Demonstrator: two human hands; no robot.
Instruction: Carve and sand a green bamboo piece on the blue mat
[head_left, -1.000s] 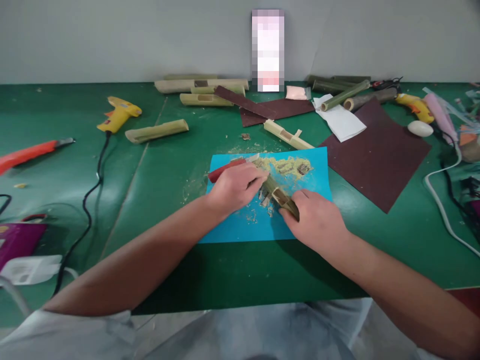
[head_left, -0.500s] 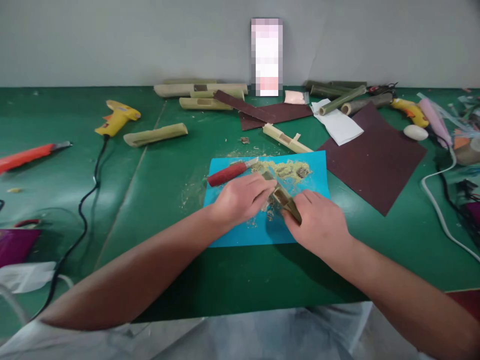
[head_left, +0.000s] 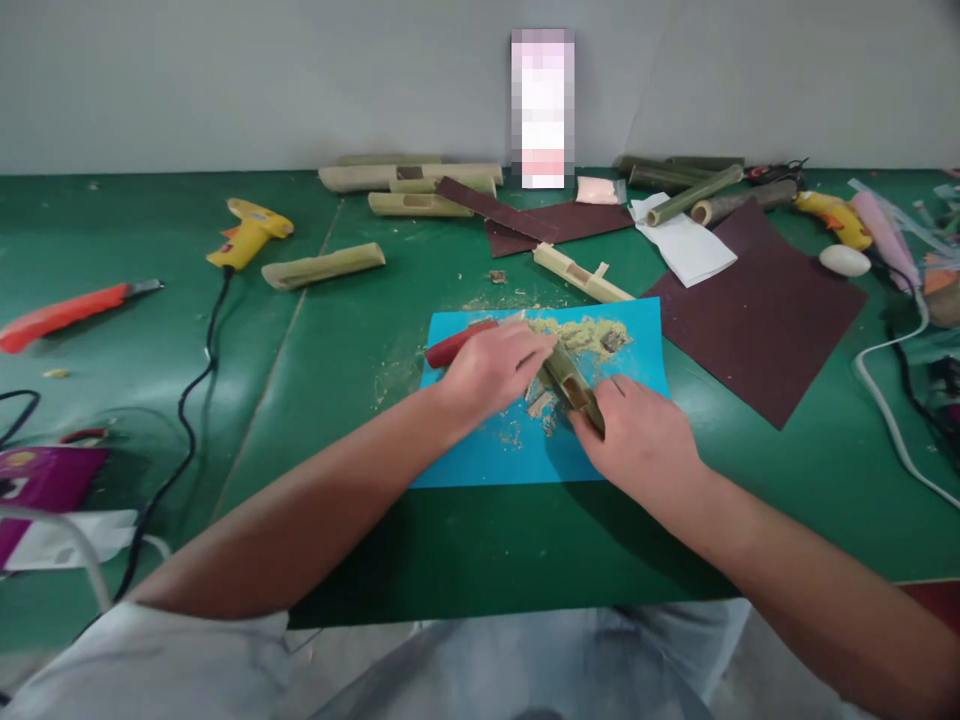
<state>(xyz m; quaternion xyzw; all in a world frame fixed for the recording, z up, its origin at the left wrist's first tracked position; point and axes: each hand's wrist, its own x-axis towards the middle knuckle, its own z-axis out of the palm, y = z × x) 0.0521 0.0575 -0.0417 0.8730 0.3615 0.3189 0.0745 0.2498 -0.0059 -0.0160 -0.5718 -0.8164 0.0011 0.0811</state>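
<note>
A short green bamboo piece (head_left: 571, 382) with a cut-out slot slants over the blue sheet (head_left: 480, 460). My right hand (head_left: 641, 425) is closed round its lower end. At its upper end, my left hand (head_left: 499, 370) has its fingers pressed together on the bamboo. A red-handled knife (head_left: 457, 345) lies on the sheet, partly hidden behind my left hand. Yellowish shavings (head_left: 592, 335) are heaped at the sheet's back edge, and small flakes are scattered below the bamboo.
A pale slotted bamboo piece (head_left: 581, 275) and brown sheets (head_left: 765, 320) lie behind and right. More bamboo (head_left: 409, 178) lines the wall near a lit screen (head_left: 543, 110). At left are a yellow glue gun (head_left: 251, 235), its cord and an orange cutter (head_left: 71, 315).
The bamboo piece has rolled so its slot faces more to the side. My left hand has shifted up and covers more of the knife. The whole view has shifted slightly.
</note>
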